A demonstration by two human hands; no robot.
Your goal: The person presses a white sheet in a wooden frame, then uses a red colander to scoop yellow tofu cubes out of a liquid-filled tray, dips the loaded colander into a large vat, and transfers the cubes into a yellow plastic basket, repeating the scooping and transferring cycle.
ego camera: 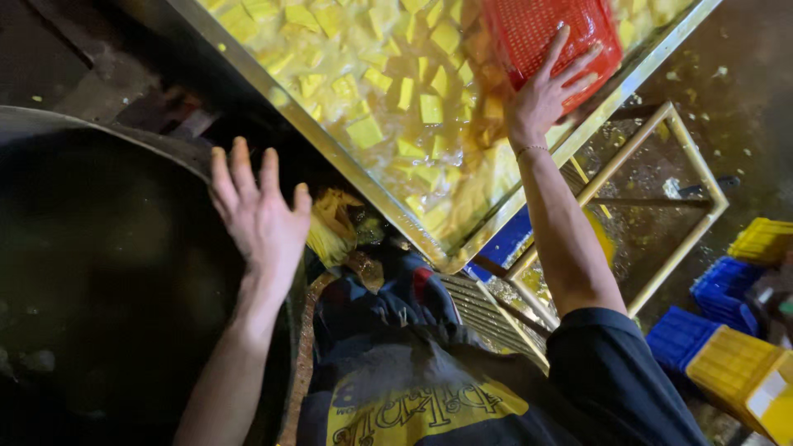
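**Red basket going into the tray of yellow pieces**

The right hand (549,91) is gripping the red mesh basket (549,33), fingers spread flat against its side and rim, and is tilting it over the far part of the long metal tray (330,149). The tray is sitting slantwise on a yellow metal frame (661,206) and is holding yellow cut cubes (429,107) in cloudy liquid. The left hand (260,211) is hanging empty, fingers fanned wide, palm down, hovering just beside the rim of a big dark vat (107,248) and touching nothing that can be seen.

Judging by the tilt, the basket is meeting the cubes right now; whether it is scooping or emptying cannot be told. The next move seems to call for a steady wrist and a firmer two-handed hold, since a wet, loaded basket could slip. Blue and yellow crates (727,347) are stacked on the floor to the right.
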